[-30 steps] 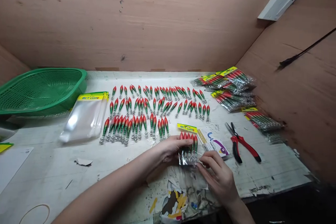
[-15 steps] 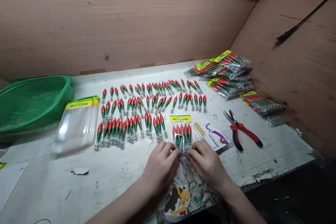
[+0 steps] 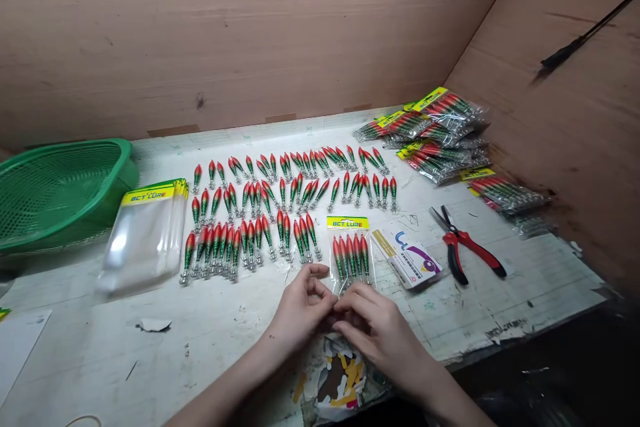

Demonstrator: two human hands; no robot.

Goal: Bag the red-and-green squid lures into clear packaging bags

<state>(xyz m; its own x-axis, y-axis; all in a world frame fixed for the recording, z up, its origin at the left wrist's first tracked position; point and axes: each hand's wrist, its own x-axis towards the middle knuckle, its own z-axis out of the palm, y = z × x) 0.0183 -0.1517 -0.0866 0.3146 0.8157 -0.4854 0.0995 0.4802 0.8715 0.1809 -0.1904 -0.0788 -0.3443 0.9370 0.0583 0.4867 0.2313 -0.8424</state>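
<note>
A clear plastic bag (image 3: pixel 373 253) with a yellow BCT LURE header lies flat, with several red-and-green squid lures (image 3: pixel 353 255) side by side inside it. My left hand (image 3: pixel 307 300) is closed at the bag's lower left corner, its thumb and fingers pinched on the plastic. Meeting it there, my right hand (image 3: pixel 383 330) has its fingertips pressed together just below the lures. Whatever lies between the right fingertips is too small and covered to make out. The bag's lower end is partly hidden by both hands.
Rows of loose lures (image 3: pixel 257 197) lie behind my hands. Empty header bags (image 3: pixel 145 240) and a green basket (image 3: pixel 65 193) are at left. Packed bags (image 3: pixel 440 137) pile up at back right, near red-handled pliers (image 3: pixel 467 247) and a card (image 3: pixel 407 260). Paper scraps (image 3: pixel 343 380) lie in front.
My hands have come together at the bag's lower left corner, the right one moving left from the right corner. The view has shifted slightly.
</note>
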